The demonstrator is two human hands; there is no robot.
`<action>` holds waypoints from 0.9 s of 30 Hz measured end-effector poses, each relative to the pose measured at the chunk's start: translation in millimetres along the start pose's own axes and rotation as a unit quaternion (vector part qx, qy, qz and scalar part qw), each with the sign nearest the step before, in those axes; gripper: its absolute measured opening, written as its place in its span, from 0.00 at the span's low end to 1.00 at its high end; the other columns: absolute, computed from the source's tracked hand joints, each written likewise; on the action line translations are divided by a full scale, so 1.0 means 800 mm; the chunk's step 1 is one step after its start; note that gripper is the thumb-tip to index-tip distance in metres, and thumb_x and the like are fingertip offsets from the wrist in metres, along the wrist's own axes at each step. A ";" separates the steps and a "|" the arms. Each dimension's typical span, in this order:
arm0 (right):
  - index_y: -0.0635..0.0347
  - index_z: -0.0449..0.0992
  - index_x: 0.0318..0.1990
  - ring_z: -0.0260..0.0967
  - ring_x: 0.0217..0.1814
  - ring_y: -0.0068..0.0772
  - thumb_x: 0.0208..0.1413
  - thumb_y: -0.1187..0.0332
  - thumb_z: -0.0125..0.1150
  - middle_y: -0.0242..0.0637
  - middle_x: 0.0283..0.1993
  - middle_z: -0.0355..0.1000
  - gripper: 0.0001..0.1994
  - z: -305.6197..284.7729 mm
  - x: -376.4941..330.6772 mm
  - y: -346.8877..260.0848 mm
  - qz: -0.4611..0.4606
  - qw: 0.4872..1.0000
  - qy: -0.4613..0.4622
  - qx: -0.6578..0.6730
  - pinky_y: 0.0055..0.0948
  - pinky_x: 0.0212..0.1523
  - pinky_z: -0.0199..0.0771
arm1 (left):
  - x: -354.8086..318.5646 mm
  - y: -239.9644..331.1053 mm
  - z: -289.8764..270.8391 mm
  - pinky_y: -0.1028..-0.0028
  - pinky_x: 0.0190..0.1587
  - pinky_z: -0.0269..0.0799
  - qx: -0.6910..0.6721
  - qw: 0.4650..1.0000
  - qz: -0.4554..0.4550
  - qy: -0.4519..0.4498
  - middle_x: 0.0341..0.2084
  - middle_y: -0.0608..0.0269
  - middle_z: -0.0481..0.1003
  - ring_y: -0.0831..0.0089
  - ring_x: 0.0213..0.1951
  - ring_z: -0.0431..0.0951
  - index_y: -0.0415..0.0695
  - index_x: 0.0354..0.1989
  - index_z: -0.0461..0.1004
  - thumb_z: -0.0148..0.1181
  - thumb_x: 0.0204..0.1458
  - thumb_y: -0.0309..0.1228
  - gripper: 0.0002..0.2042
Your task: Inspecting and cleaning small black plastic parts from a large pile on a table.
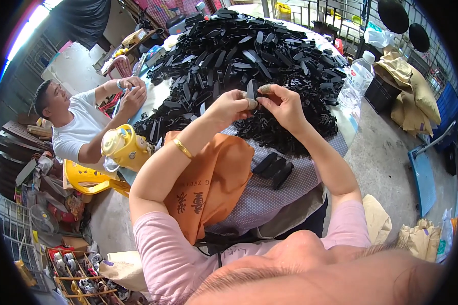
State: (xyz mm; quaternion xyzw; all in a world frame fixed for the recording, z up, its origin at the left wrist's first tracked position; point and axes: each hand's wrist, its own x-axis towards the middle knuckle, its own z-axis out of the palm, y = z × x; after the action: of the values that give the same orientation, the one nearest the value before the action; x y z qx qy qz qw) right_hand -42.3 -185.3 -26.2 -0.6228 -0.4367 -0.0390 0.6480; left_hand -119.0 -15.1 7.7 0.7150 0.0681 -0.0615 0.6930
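Between my two hands, over the near side of a big pile, a black blade-shaped piece (251, 89) stands upright. My left hand (234, 108) grips it between thumb and fingers, with tan covers on the fingertips. From the other side, the thumb and forefinger of my right hand (285, 108) pinch at its edge, one finger also covered. The heaped pile of similar black pieces (213, 56) spreads over the table behind and around my hands. Several black pieces (275, 170) lie together on the dotted cloth (249, 198) across my lap. An orange cloth bag (213, 178) lies beneath my left forearm.
At the left, another person (79, 119) sits working with both hands at the table. A yellow cup (124, 147) stands near my left elbow, above a yellow chair (89, 178). A clear bottle (357, 81) stands at the table's right edge. Sacks (412, 94) and a blue trolley (425, 178) are farther right.
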 end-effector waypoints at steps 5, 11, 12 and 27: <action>0.67 0.74 0.41 0.71 0.32 0.22 0.47 0.79 0.59 0.37 0.33 0.72 0.11 -0.007 0.000 -0.005 -0.108 0.988 -0.006 -0.114 0.21 0.33 0.71 | -0.008 -0.006 0.016 0.80 0.33 0.71 -0.075 0.993 0.082 0.026 0.32 0.63 0.72 0.77 0.31 0.74 0.39 0.51 0.62 0.59 0.51 0.31 0.21; 0.67 0.75 0.38 0.72 0.31 0.32 0.45 0.79 0.59 0.41 0.33 0.72 0.10 -0.002 -0.003 -0.017 -0.129 0.977 0.052 -0.165 0.23 0.32 0.72 | -0.011 0.000 0.018 0.77 0.35 0.72 -0.128 0.989 0.064 0.030 0.36 0.62 0.71 0.76 0.33 0.74 0.41 0.55 0.56 0.55 0.53 0.30 0.23; 0.67 0.75 0.38 0.72 0.31 0.32 0.45 0.79 0.59 0.41 0.33 0.72 0.10 -0.003 -0.002 -0.015 -0.129 0.977 0.051 -0.164 0.23 0.32 0.72 | -0.012 -0.001 0.019 0.77 0.35 0.72 -0.108 0.991 0.067 0.030 0.35 0.62 0.71 0.76 0.32 0.74 0.41 0.55 0.56 0.55 0.54 0.31 0.22; 0.67 0.70 0.33 0.68 0.29 0.49 0.47 0.76 0.54 0.46 0.29 0.68 0.05 0.000 -0.009 -0.019 -0.115 0.961 -0.087 -0.234 0.34 0.29 0.71 | -0.010 -0.006 0.043 0.69 0.33 0.70 0.309 0.894 0.230 0.228 0.25 0.52 0.73 0.64 0.28 0.75 0.33 0.43 0.64 0.55 0.49 0.32 0.17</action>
State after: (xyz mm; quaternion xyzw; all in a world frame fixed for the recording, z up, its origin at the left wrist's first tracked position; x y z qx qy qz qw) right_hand -56.1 -192.1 -18.5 -0.7039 -0.5388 -0.1599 0.4344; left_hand -127.6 -49.2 3.4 0.8834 0.0358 0.2462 0.3971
